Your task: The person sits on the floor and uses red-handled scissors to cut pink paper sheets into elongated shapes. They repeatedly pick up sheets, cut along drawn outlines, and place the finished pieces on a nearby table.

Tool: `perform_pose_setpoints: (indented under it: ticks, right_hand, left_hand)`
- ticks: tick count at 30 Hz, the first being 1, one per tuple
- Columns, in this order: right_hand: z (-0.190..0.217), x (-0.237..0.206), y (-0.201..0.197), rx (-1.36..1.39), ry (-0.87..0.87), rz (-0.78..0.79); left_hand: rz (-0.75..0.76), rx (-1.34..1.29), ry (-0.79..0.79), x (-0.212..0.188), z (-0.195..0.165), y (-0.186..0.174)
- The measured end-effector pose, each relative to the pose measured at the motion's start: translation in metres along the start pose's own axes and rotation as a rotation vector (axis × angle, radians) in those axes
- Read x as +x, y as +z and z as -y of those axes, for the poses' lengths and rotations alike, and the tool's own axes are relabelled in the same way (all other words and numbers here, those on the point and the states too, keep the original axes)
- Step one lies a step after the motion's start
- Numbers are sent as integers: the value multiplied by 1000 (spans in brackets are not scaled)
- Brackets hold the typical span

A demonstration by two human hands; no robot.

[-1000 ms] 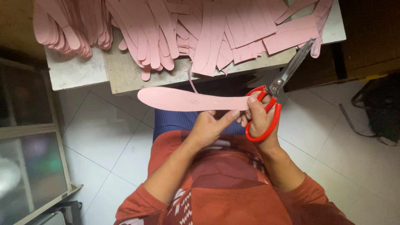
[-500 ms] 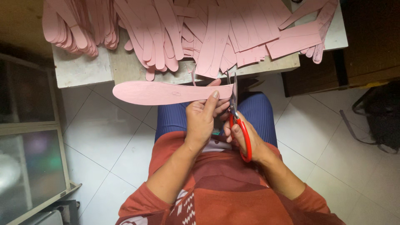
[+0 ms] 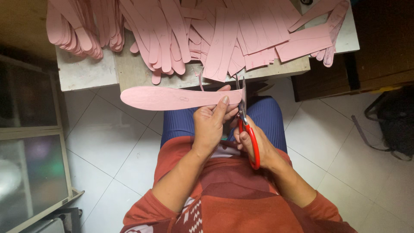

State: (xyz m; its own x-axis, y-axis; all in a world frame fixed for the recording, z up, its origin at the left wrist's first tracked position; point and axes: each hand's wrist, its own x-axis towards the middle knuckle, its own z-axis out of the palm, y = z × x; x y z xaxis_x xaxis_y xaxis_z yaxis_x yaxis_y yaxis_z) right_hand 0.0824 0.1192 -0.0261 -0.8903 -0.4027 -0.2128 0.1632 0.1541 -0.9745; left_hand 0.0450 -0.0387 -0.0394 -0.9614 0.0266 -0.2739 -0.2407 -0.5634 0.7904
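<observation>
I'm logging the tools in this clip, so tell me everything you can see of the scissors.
The scissors have red loop handles, plastic by the look, and grey metal blades. The right hand grips the handles above the lap, fingers through a loop. The blades point up and away from the person, toward the table edge, and meet the right end of the pink sole-shaped cutout, which the left hand holds level. How far the blades are parted cannot be told. Nothing else touches them.

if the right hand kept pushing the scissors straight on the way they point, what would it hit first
The right hand aims the scissors up toward the table. Past the pink insole it is cutting, the blades would probably first meet the table edge and the pink cutouts, though depth is unclear.
</observation>
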Motion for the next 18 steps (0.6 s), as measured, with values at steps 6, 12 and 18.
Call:
perform_pose_setpoints:
  ticks: [6, 12, 18]
  right_hand:
    - [-11, -4, 7, 28, 22, -67]
    - [-11, -6, 1, 151, 75, -163]
    - [6, -9, -9, -162, 34, -75]
  left_hand:
    - [14, -45, -12, -2, 5, -2]
    - [-13, -66, -45, -5, 4, -2]
    - [-56, -62, 14, -6, -11, 0]
